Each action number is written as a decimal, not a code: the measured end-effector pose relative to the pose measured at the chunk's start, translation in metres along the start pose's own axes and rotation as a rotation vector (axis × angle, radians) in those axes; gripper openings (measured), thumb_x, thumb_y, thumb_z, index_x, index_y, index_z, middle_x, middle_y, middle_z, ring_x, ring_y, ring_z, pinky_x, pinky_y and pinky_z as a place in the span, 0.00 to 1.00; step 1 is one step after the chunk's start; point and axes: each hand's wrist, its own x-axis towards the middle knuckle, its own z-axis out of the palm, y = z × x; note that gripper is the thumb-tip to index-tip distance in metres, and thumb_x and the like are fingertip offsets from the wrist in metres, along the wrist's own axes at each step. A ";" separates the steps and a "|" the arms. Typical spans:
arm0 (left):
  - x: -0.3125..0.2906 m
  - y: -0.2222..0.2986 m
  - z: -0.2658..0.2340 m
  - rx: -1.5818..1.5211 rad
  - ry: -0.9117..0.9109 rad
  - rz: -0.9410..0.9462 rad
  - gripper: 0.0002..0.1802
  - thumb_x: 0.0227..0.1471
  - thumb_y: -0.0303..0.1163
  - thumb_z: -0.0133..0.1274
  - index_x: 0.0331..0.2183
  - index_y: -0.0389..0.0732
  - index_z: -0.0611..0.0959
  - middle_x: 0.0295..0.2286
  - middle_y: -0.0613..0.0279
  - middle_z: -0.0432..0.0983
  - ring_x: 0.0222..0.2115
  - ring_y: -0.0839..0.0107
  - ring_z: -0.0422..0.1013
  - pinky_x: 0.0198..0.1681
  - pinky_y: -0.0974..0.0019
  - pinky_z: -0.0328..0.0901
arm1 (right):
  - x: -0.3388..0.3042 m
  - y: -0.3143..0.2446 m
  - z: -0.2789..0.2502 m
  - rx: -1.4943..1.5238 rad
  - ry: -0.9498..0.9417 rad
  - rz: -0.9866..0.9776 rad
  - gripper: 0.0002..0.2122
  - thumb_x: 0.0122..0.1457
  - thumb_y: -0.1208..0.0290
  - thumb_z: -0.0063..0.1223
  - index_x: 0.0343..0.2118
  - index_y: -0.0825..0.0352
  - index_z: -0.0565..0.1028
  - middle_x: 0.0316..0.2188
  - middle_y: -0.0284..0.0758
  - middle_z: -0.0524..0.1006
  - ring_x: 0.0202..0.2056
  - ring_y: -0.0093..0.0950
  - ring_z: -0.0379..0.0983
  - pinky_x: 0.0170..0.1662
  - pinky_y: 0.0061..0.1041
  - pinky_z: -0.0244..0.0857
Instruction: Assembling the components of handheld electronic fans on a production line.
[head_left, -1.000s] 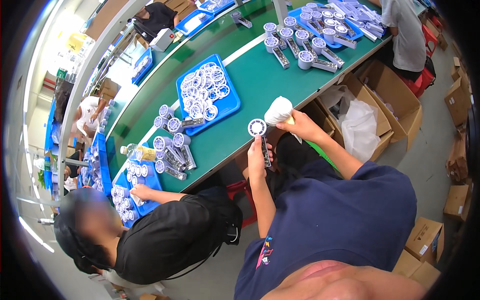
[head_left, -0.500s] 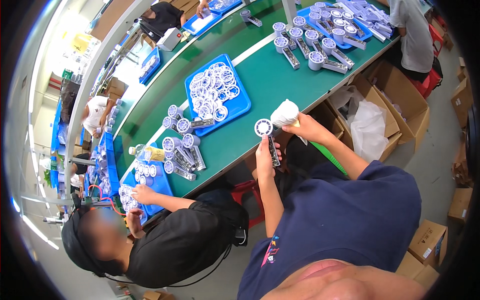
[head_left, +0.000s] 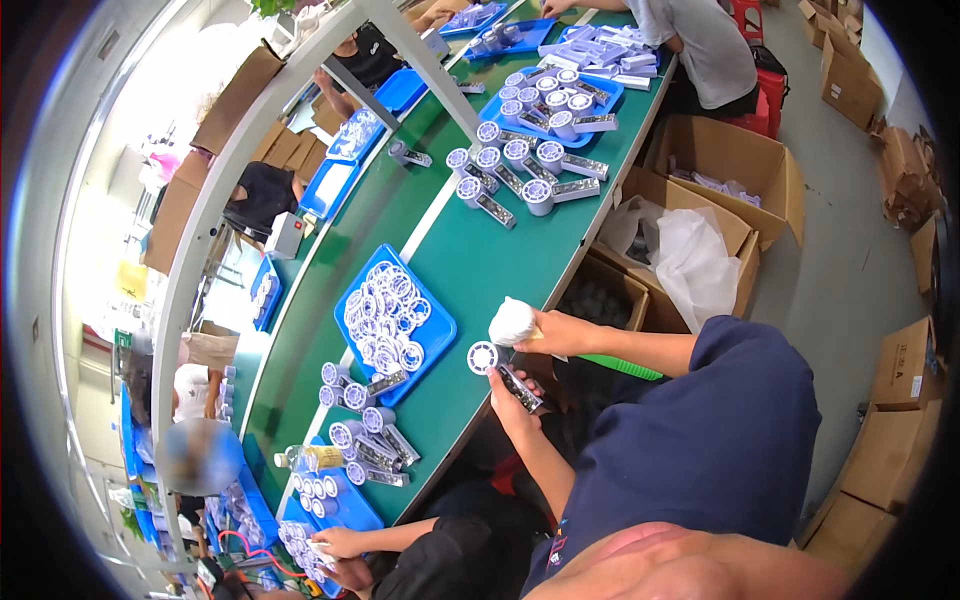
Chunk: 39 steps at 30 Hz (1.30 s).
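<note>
My left hand [head_left: 512, 398] is closed around the dark handle of a small handheld fan [head_left: 497, 368], fingers wrapped low on the grip, so the round white head with its ring of vanes stands up clear of my fist. My right hand [head_left: 553, 332] is bunched around a wad of white cloth [head_left: 512, 322], which sits just beside the fan head, close enough that I cannot tell if it touches. Both are held in the air over the near edge of the green surface [head_left: 470, 260], not resting on it

I judge the fan light and rigid, a hard plastic shell; the handle is the safe place to grip, as it is stiff and long enough for a full wrap. The grille on the head looks thin, so I would keep pressure off it and only brush it. The cloth is soft and limp and will crumple to whatever shape the hand gives it

Further out, a blue tray [head_left: 432, 318] full of loose white ring parts lies toward the middle of the surface, and a cluster of finished fans [head_left: 362, 432] lies along the near edge to my left. Another group of fans [head_left: 520, 165] sits toward the far right end. Beside me, a co-worker's hand [head_left: 335, 542] reaches into a second blue tray [head_left: 352, 508]
</note>
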 end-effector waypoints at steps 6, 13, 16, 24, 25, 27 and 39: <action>-0.008 0.000 -0.002 0.025 0.042 0.031 0.28 0.62 0.56 0.44 0.37 0.36 0.74 0.22 0.63 0.71 0.17 0.75 0.68 0.18 0.72 0.64 | -0.007 0.000 0.010 -0.002 0.020 0.018 0.37 0.58 0.51 0.55 0.64 0.64 0.54 0.42 0.52 0.78 0.44 0.49 0.76 0.48 0.38 0.69; -0.016 -0.004 -0.002 -0.012 0.062 0.063 0.28 0.61 0.56 0.45 0.37 0.36 0.74 0.22 0.64 0.71 0.17 0.76 0.68 0.18 0.73 0.64 | -0.005 0.001 0.011 -0.077 0.043 -0.006 0.36 0.58 0.51 0.55 0.63 0.66 0.55 0.40 0.53 0.78 0.44 0.51 0.76 0.47 0.40 0.69; -0.015 -0.004 0.006 0.027 0.089 0.088 0.28 0.62 0.56 0.45 0.37 0.36 0.74 0.22 0.64 0.71 0.17 0.76 0.68 0.18 0.73 0.64 | 0.003 0.009 0.003 -0.061 0.060 -0.022 0.36 0.58 0.51 0.55 0.63 0.67 0.56 0.40 0.54 0.78 0.43 0.52 0.75 0.47 0.41 0.68; -0.026 -0.003 -0.006 0.039 0.111 0.096 0.25 0.62 0.55 0.45 0.37 0.38 0.75 0.21 0.66 0.71 0.16 0.78 0.67 0.17 0.75 0.62 | 0.002 0.005 0.015 -0.073 0.111 -0.015 0.36 0.58 0.51 0.55 0.62 0.68 0.56 0.38 0.56 0.78 0.42 0.54 0.75 0.46 0.44 0.68; -0.028 -0.002 -0.007 0.037 0.110 0.093 0.25 0.62 0.55 0.45 0.37 0.38 0.75 0.21 0.66 0.71 0.16 0.78 0.67 0.17 0.75 0.62 | 0.001 0.004 0.015 -0.075 0.111 -0.012 0.36 0.58 0.51 0.55 0.62 0.68 0.56 0.38 0.56 0.78 0.42 0.54 0.75 0.46 0.44 0.68; -0.028 -0.002 -0.011 0.043 0.116 0.098 0.28 0.60 0.56 0.47 0.36 0.36 0.75 0.22 0.64 0.72 0.16 0.76 0.68 0.16 0.74 0.63 | 0.002 0.000 0.019 -0.060 0.120 -0.046 0.36 0.58 0.52 0.55 0.62 0.68 0.56 0.37 0.56 0.78 0.41 0.54 0.75 0.46 0.44 0.68; -0.016 0.002 -0.004 0.064 0.074 0.081 0.27 0.61 0.55 0.46 0.37 0.36 0.75 0.21 0.65 0.72 0.16 0.78 0.67 0.17 0.75 0.62 | 0.007 0.005 0.018 -0.127 0.087 -0.010 0.36 0.58 0.51 0.54 0.61 0.71 0.56 0.33 0.57 0.78 0.37 0.55 0.75 0.43 0.44 0.69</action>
